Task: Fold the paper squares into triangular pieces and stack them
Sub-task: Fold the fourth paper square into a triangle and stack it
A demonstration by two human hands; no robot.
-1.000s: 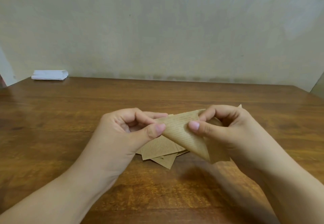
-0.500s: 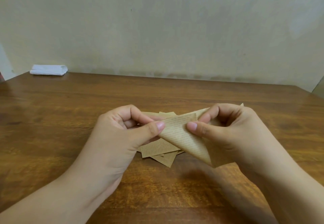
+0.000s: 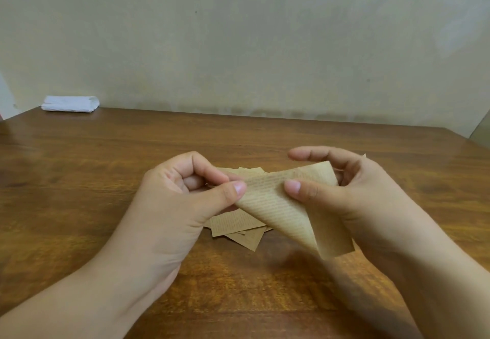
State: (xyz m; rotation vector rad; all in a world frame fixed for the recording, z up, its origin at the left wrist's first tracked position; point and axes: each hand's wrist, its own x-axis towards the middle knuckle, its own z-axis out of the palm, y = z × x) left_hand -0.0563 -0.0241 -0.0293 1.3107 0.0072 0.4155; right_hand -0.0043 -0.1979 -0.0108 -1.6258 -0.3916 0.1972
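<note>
Above brown wooden desk [image 3: 79, 168], left hand [image 3: 175, 206] and right hand [image 3: 342, 192] pinched half-folded tan ribbed paper square [image 3: 278, 206]; corners needed aligning before creasing.

**Soft, even light with blur toward the near edge**

We see a moderately bright scene under diffuse, warm light, with no hard glare. The tabletop [image 3: 79, 179] carries a dull sheen at its far left, and a soft, smeared shadow lies on the wood just below the held paper [image 3: 278, 206]. We find the paper's printed lines fairly sharp near its upper edge, while its lower corner is blurred. The right hand [image 3: 344, 192] and its forearm look softer than the left hand [image 3: 180, 206]. The wall's base line bows slightly, showing wide-angle distortion toward the frame edges
</note>
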